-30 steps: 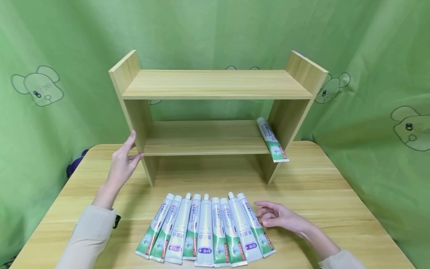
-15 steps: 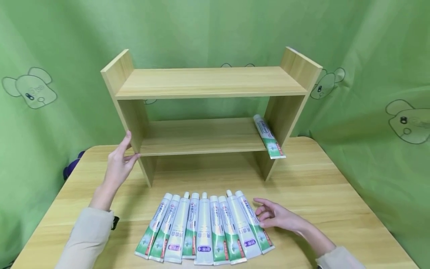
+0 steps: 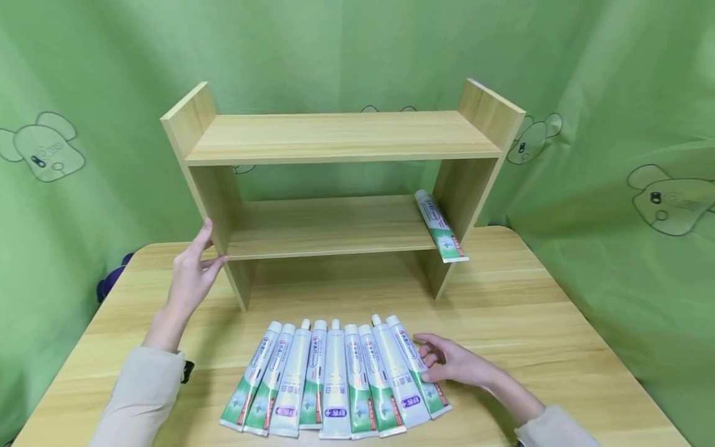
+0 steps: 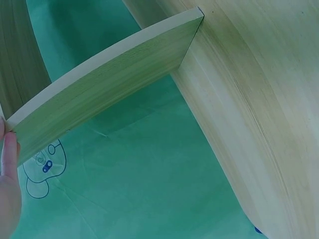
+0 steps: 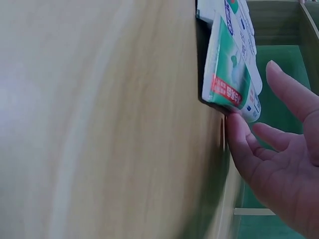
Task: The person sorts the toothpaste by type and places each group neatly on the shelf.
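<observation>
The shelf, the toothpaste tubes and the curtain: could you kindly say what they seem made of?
The shelf: wood or laminated board, smooth and satiny, judging by its streaky grain. The toothpaste tubes: probably plastic or plastic laminate, slightly glossy, with printed walls and flattened ends. The curtain: likely thin fabric, softly sheened, showing folds.

Green curtain point(image 3: 290, 56) at rear and both sides, creased; printed with round-eared animal heads point(image 3: 49, 149) in dark outline. Counter point(image 3: 558, 347): pale wood grain, rounded far corners. Purple object point(image 3: 110, 280) beyond its left edge, partly hidden, unidentified.
</observation>
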`<act>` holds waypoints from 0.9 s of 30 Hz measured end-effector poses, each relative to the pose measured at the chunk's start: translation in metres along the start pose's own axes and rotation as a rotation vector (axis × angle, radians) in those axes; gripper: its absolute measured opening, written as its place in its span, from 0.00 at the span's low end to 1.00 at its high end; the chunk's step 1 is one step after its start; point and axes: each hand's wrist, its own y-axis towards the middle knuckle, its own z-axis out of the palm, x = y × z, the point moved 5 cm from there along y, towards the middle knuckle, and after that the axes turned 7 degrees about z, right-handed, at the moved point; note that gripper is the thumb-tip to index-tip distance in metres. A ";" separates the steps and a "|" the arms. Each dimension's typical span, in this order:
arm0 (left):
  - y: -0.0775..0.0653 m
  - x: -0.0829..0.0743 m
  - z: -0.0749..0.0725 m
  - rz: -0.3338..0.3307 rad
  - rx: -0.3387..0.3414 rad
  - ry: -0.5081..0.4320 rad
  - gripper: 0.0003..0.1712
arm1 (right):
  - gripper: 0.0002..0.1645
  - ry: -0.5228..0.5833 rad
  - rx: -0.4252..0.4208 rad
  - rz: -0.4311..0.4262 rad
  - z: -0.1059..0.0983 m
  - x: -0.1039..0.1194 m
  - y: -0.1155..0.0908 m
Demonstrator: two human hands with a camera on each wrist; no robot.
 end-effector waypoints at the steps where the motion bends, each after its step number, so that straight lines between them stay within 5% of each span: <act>1: 0.000 0.000 0.000 -0.002 0.000 -0.001 0.48 | 0.47 -0.001 0.000 -0.005 0.001 0.000 0.000; 17: 0.000 -0.002 -0.004 0.019 -0.010 0.011 0.50 | 0.52 -0.092 -0.103 0.020 0.007 0.000 0.002; 27: 0.000 -0.003 -0.002 0.018 -0.014 0.005 0.50 | 0.51 -0.093 -0.093 0.040 0.011 -0.001 0.001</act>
